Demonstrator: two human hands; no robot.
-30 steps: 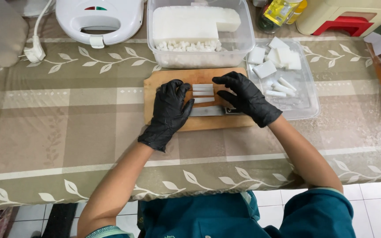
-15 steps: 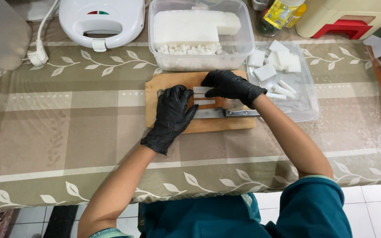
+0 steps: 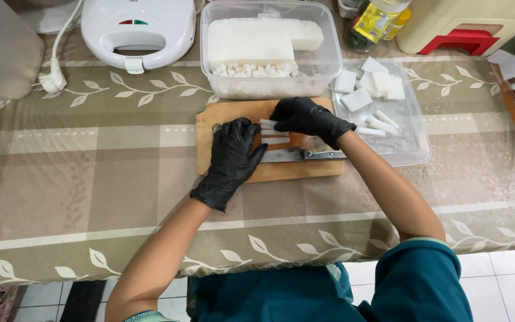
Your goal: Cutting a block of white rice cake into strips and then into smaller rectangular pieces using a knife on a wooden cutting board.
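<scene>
left hand point(image 3: 232, 156) in black glove: flat, fingers together, pressing white strips point(image 3: 274, 132) on wooden board point(image 3: 233, 114) | right hand point(image 3: 305, 116) in black glove: curled, pinching strip ends at 12 o'clock | knife point(image 3: 305, 155) lying on board at 3 o'clock from left hand | tub of white block point(image 3: 269, 42) at 12 o'clock of board | tray of cut pieces point(image 3: 409, 143) at 3 o'clock

We wear a thin, glossy black disposable glove on our left hand point(image 3: 232, 156) and a matching one on our right hand point(image 3: 305, 116), each ending at the wrist. Our forearms are bare, and our clothing is teal fabric.
</scene>
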